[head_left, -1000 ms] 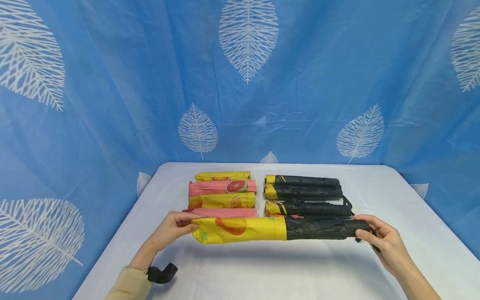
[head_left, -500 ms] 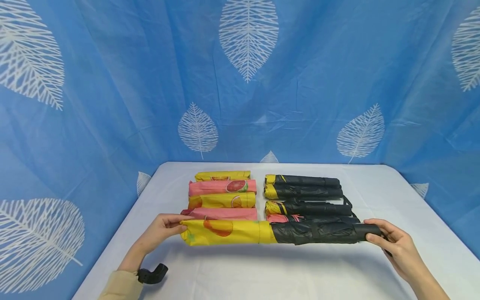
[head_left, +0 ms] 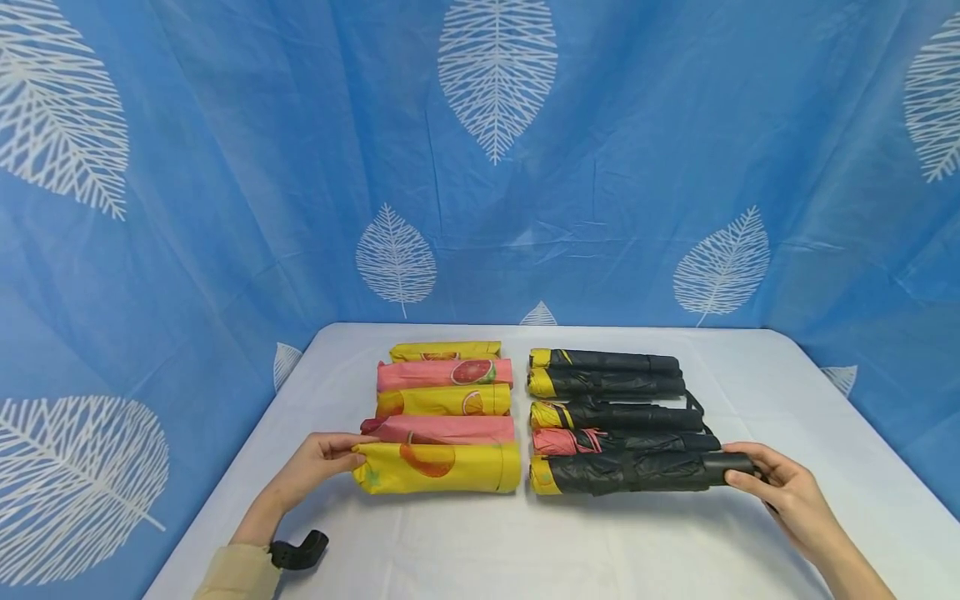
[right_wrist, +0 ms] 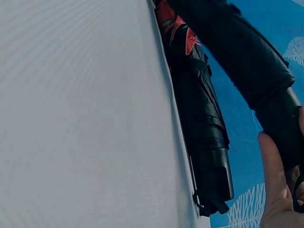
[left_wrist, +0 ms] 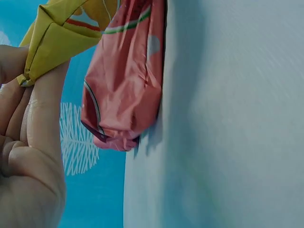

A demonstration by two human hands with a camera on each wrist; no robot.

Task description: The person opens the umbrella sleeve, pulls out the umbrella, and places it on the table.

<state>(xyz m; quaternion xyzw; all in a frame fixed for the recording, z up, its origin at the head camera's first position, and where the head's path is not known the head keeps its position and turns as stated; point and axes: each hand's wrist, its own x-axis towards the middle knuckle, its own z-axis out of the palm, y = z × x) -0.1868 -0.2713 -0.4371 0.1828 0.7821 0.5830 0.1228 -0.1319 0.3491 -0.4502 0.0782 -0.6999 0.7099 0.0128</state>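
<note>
My left hand point(head_left: 318, 467) pinches the closed left end of a yellow umbrella sleeve point(head_left: 472, 468) with an orange fruit print. In the left wrist view, the corner of the yellow sleeve point(left_wrist: 52, 52) sits between thumb and fingers, near a pink sleeve point(left_wrist: 126, 90). Over on the right, my right hand point(head_left: 787, 496) grips the black handle of a folded black umbrella point(head_left: 630, 472) with a yellow end. A narrow gap separates sleeve and umbrella. Right behind that umbrella lies another folded one, black and pink point(right_wrist: 199, 104).
Behind the yellow sleeve, several pink and yellow sleeves point(head_left: 442, 402) lie in a column on the white table point(head_left: 525, 550). Several folded black umbrellas point(head_left: 607, 385) form a second column to their right. A blue leaf-print curtain point(head_left: 615, 150) surrounds the table's back and sides.
The umbrella's yellow end has come out of the yellow sleeve. My left hand has moved left with the sleeve; my right hand moved right with the umbrella, then slightly back left.
</note>
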